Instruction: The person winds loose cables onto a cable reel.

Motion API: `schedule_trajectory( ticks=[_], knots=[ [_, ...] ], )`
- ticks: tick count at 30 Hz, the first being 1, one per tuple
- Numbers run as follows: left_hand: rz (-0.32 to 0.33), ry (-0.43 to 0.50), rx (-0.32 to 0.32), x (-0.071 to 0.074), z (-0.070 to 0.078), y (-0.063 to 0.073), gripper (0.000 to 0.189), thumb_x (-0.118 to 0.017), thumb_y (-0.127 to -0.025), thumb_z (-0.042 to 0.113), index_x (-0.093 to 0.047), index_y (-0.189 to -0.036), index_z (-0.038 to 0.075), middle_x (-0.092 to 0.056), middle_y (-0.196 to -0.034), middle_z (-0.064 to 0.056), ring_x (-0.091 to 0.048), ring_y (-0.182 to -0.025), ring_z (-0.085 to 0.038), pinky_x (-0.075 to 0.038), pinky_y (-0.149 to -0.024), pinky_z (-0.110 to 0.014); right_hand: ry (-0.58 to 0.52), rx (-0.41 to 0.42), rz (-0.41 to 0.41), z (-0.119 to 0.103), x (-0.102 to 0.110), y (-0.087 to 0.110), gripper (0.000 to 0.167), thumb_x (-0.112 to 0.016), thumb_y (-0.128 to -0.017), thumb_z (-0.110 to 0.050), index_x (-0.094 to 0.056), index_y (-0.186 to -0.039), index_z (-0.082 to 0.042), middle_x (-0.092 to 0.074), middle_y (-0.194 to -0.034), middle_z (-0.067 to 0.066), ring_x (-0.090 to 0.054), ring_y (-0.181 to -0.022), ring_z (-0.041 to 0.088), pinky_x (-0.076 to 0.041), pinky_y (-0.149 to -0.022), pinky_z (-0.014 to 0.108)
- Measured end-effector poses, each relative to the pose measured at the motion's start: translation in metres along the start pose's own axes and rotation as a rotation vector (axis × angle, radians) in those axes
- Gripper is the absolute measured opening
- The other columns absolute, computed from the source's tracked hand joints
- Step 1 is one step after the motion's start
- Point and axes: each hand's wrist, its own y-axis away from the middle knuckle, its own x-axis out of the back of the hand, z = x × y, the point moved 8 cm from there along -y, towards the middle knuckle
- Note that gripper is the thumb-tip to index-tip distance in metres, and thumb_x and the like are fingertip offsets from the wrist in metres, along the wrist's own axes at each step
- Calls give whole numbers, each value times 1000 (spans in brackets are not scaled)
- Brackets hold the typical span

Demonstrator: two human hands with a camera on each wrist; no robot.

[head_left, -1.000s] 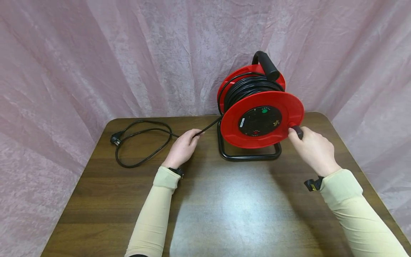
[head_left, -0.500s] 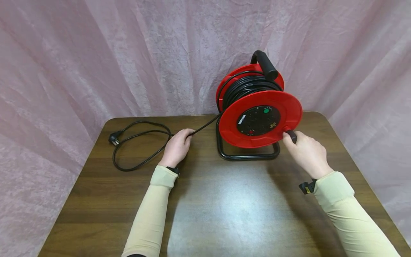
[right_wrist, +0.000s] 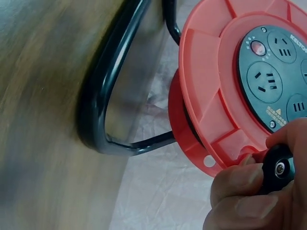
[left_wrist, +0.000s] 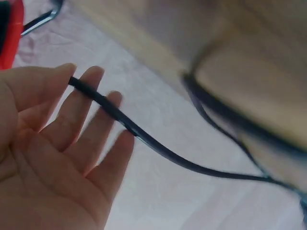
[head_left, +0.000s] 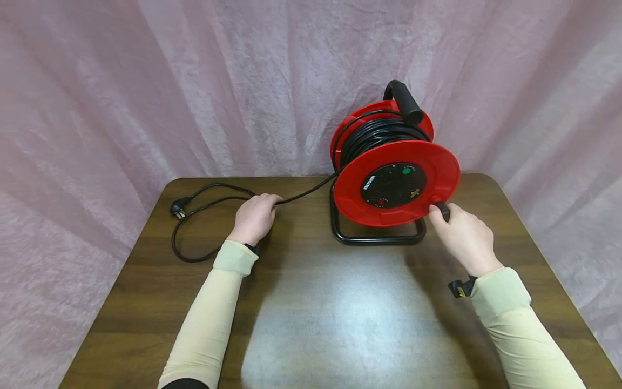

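A red cable reel (head_left: 442, 162) with black cable wound on its drum stands on a black tube frame (head_left: 379, 240). My right hand (head_left: 464, 237) grips the black crank knob (head_left: 442, 209) at the disc's lower right; in the right wrist view the fingers curl round the knob (right_wrist: 276, 167). Left of the reel, my left hand (head_left: 255, 219) pinches the black cable (head_left: 311, 190) between thumb and fingers. In the left wrist view the cable (left_wrist: 163, 149) runs across the other fingers, which are only slightly bent. Sockets (right_wrist: 265, 81) show on the reel's dark face.
The cable's plug (head_left: 178, 207) lies on the wooden table (head_left: 311, 302) at the far left, beside a loose loop of cable. A black carrying handle (head_left: 407, 102) tops the reel. Behind the table's back edge hangs a pink curtain (head_left: 243, 81).
My left hand has slid left along the cable, away from the reel. The reel has turned slightly, and my right hand has moved a little left and down with the knob.
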Motion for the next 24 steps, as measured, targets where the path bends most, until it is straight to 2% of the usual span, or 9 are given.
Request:
schedule_trajectory(
  ticks=[4,9,12,14,18,24],
  knots=[
    [-8,-109,-6,12,-20,-4,31,-57,-102,2,-70,-129,8,-71,-120,-15,-65,-109,-35,-55,-88,-48,-1,-1,6,-1,-4,1,63,-25,-103,-61,-57,-84,-10,-61,-74,10,-63,-78,40,-42,-54,46],
    [-61,-185,79,26,-59,-3,35,-61,-99,-1,-68,-131,10,-69,-123,-16,-63,-109,-38,-55,-82,-53,-18,2,-25,-6,-15,0,63,-25,-104,-60,-60,-86,-10,-66,-81,13,-64,-82,41,-43,-56,46],
    [-47,-195,112,36,-75,-1,39,-62,-98,-2,-67,-133,11,-68,-124,-16,-63,-108,-39,-55,-76,-55,-27,3,-36,-10,-20,0,62,-26,-104,-59,-62,-88,-11,-69,-89,17,-65,-87,43,-45,-59,48],
    [-15,-191,106,43,-79,-1,41,-62,-97,-3,-66,-135,12,-68,-124,-16,-63,-108,-40,-55,-72,-56,-31,4,-36,-12,-21,1,61,-26,-104,-58,-63,-88,-11,-70,-92,18,-65,-88,44,-45,-60,49],
    [45,-180,74,53,-83,1,43,-63,-96,-4,-65,-136,13,-67,-125,-16,-64,-108,-40,-55,-66,-54,-43,-4,-47,-14,-24,1,59,-27,-103,-58,-62,-85,-14,-69,-87,14,-65,-86,40,-43,-60,46],
    [63,-168,75,56,-91,7,42,-64,-99,0,-63,-139,12,-67,-126,-16,-64,-109,-39,-55,-66,-53,-42,-14,-96,-19,-27,1,59,-28,-102,-58,-61,-79,-15,-65,-80,9,-64,-83,35,-42,-60,44]
  ],
)
